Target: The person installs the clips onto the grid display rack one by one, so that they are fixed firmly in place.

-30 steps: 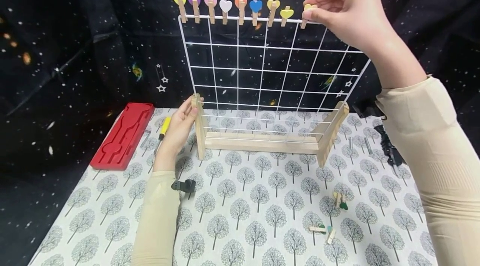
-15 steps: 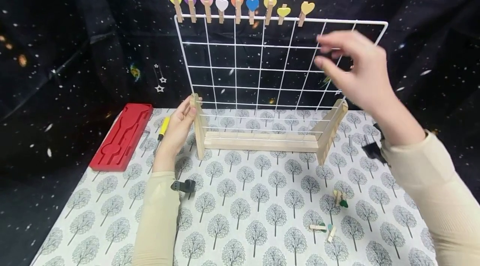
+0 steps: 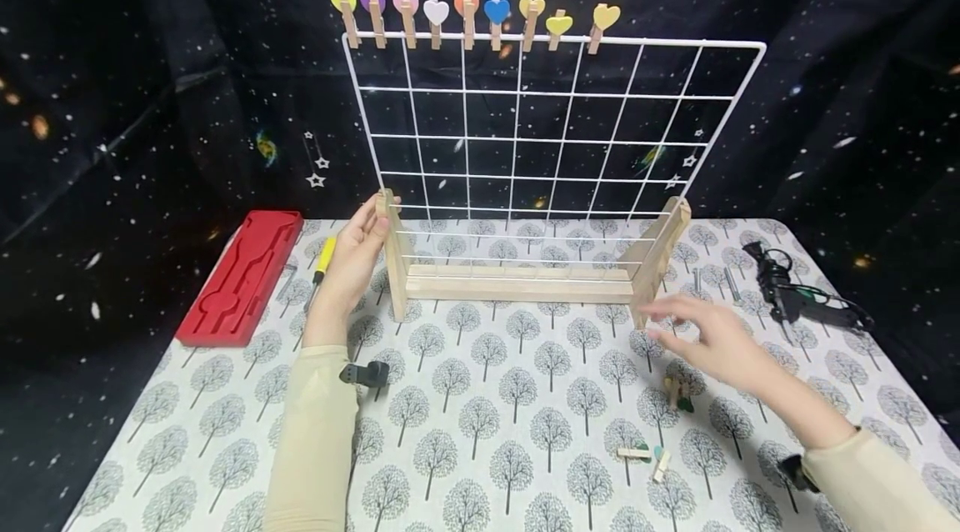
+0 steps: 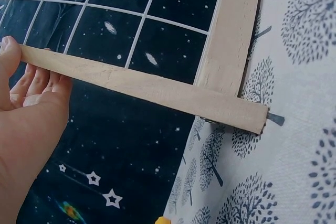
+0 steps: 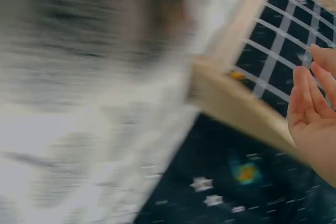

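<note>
Head view: right hand (image 3: pixel 716 344) now lower, near clothespins (image 3: pixel 672 393).

Starry black backdrop (image 3: pixel 165 107) behind tree-print tablecloth (image 3: pixel 495 424)

Left of the left hand (image 3: pixel 352 261) lie a screwdriver (image 3: pixel 326 255) and, farther out, a tray (image 3: pixel 242 275). To its right, a stand (image 3: pixel 517 290) carries a grid (image 3: pixel 675 42), clips (image 3: pixel 468 20) along the top. Loose clips (image 3: pixel 672 393) lie on the tabletop (image 3: pixel 405 511) before the right hand (image 3: pixel 712 340).

A wooden upright (image 4: pixel 142 83) is partly hiding my left hand (image 4: pixel 34 129); the right wrist view is blurring the tablecloth (image 5: pixel 79 129), cropping my right hand (image 5: pixel 317 116).
</note>
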